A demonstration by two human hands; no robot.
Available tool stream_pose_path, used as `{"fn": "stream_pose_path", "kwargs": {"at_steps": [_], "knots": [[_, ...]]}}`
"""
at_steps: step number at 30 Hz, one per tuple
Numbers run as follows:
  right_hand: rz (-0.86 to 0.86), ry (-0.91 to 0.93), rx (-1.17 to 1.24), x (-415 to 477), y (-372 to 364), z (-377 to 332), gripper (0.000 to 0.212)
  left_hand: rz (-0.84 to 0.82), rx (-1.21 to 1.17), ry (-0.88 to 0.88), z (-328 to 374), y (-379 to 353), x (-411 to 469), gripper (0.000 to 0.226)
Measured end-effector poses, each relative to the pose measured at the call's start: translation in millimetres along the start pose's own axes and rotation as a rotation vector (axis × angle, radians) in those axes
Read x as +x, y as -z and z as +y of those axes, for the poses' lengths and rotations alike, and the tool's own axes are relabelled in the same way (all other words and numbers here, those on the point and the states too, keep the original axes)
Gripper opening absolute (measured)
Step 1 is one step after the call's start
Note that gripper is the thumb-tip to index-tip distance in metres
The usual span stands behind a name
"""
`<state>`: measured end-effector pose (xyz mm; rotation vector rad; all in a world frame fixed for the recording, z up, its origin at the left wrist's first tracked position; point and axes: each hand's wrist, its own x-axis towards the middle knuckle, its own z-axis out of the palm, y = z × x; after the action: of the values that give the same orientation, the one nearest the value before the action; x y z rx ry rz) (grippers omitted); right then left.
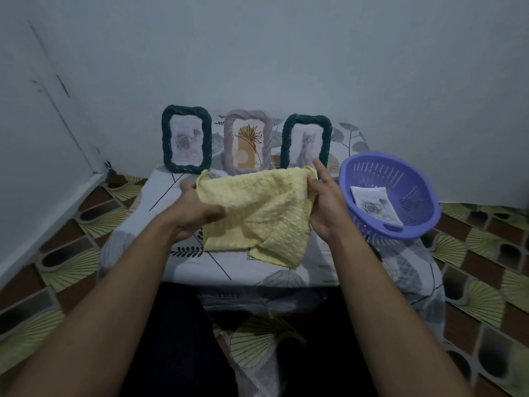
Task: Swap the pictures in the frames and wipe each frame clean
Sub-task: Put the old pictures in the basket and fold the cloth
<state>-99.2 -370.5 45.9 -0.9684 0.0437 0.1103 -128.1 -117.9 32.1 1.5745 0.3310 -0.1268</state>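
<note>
Three frames stand upright against the wall at the back of the table. The left dark green frame holds a grey flower picture. The middle pale grey frame holds an orange plant drawing, and the right dark green frame shows a cat. A yellow cloth hangs spread in front of them, held above the table. My left hand grips its left edge. My right hand pinches its upper right corner, with the index finger pointing up toward the cat frame.
A purple plastic colander basket sits at the table's right edge with a loose flower picture inside. The low table has a white leaf-patterned cover. Patterned floor surrounds it, and walls close in behind and to the left.
</note>
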Motion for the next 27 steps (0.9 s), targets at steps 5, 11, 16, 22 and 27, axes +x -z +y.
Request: {"fn": "stream_pose_path", "kwargs": {"at_steps": [5,11,16,22,27], "knots": [[0.109,0.061,-0.02,9,12,2,0.049,0.115,0.092,-0.105,-5,3,0,0.017],[0.257,0.093,-0.503,16,25,11,0.046,0.244,0.104,-0.148,5,6,-1,0.021],[0.264,0.043,-0.61,17,28,11,0.051,0.144,-0.014,-0.085,10,10,-3,0.019],[0.06,-0.253,-0.481,-3,32,11,0.096,-0.06,-0.066,-0.02,-5,15,-7,0.095],[0.005,-0.404,-0.573,-14,43,28,0.117,0.009,-0.122,-0.006,-15,16,-6,0.088]]}}
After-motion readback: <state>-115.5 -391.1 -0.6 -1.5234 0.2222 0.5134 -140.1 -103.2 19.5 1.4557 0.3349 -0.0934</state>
